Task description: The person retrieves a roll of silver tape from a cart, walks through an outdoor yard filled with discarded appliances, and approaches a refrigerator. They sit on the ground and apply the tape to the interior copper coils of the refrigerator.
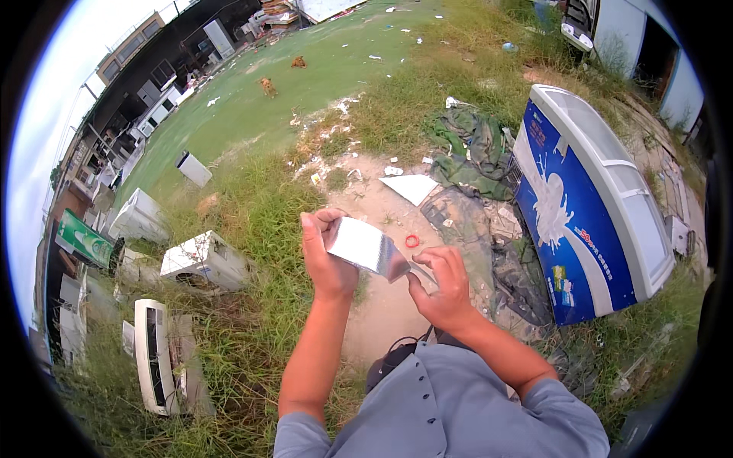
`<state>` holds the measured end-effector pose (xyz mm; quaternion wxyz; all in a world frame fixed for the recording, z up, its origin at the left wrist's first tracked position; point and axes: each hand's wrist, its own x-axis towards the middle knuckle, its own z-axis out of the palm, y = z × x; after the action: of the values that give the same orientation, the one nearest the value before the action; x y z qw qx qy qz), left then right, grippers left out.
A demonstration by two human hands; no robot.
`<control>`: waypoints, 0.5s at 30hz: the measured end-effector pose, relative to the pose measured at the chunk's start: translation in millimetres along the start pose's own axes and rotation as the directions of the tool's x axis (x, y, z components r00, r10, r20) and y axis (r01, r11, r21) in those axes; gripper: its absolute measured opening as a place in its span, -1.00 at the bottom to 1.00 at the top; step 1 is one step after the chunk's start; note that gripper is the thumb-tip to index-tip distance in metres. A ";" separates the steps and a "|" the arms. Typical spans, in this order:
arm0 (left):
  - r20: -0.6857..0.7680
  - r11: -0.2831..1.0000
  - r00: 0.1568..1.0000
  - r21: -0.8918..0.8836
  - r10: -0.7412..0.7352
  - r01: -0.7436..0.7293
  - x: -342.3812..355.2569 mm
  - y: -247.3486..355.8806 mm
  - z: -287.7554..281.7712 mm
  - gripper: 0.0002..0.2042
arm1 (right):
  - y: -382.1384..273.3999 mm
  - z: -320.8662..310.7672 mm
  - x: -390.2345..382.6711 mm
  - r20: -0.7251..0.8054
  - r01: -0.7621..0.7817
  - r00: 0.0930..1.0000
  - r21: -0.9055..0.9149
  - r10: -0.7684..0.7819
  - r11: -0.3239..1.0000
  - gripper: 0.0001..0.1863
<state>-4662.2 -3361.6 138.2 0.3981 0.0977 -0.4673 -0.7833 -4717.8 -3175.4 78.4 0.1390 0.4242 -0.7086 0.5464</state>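
My left hand grips a shiny silver foil sheet or flat packet by its left end, fingers behind it and thumb upright along the side. Close to the foil's lower right corner is my right hand, its thumb and curled forefinger a little apart; whether they touch the corner I cannot tell. Just past that hand a small red ring shows over the dirt ground. A dark object with straps, only partly visible, is at my front below both hands.
A blue glass-topped chest freezer stands at right beside camouflage tarps. Discarded white appliances and a long upright casing sit in weeds at left. A white board lies ahead. Two brown dogs are farther off near buildings.
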 end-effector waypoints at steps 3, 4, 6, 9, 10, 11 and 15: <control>-0.017 0.990 0.996 -0.108 -0.089 0.087 91.5 -9.1 -3.1 -0.48 | 54.7 39.4 69.2 0.202 -0.249 0.960 0.306 0.193 0.919 -0.61; -0.010 0.986 0.996 -0.144 -0.092 0.090 120.4 -12.3 -3.5 -0.48 | 64.1 47.4 94.4 0.312 -0.416 0.902 0.453 0.297 0.788 -0.61; 0.023 0.971 0.994 -0.212 -0.105 0.107 176.0 -19.2 -3.3 -0.49 | 84.6 60.4 145.3 0.587 -0.666 0.741 0.576 0.326 0.475 -0.61; 0.187 0.820 0.960 -0.500 -0.210 0.277 263.2 -47.1 -20.8 -0.51 | 125.8 87.5 223.3 0.899 -0.900 0.436 0.436 -0.025 -0.030 -0.55; 0.251 0.727 0.946 -0.608 -0.206 0.319 292.6 -56.6 -27.5 -0.52 | 145.1 104.1 246.8 0.900 -0.926 0.354 0.298 -0.255 -0.233 -0.58; 0.255 0.659 0.935 -0.663 -0.246 0.354 317.7 -63.4 -33.2 -0.53 | 163.3 125.7 258.4 0.895 -0.929 0.331 0.253 -0.299 -0.271 -0.62; 0.133 0.668 0.950 -0.684 -0.283 0.294 435.6 -97.6 -61.3 -0.52 | 228.3 214.2 318.3 0.835 -0.860 0.446 0.299 -0.323 -0.414 -0.45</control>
<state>-4971.2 -3689.2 121.2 0.2728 0.0072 -0.1200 -0.9545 -5024.0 -3499.7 60.8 -0.7401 0.2260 -0.0556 0.6309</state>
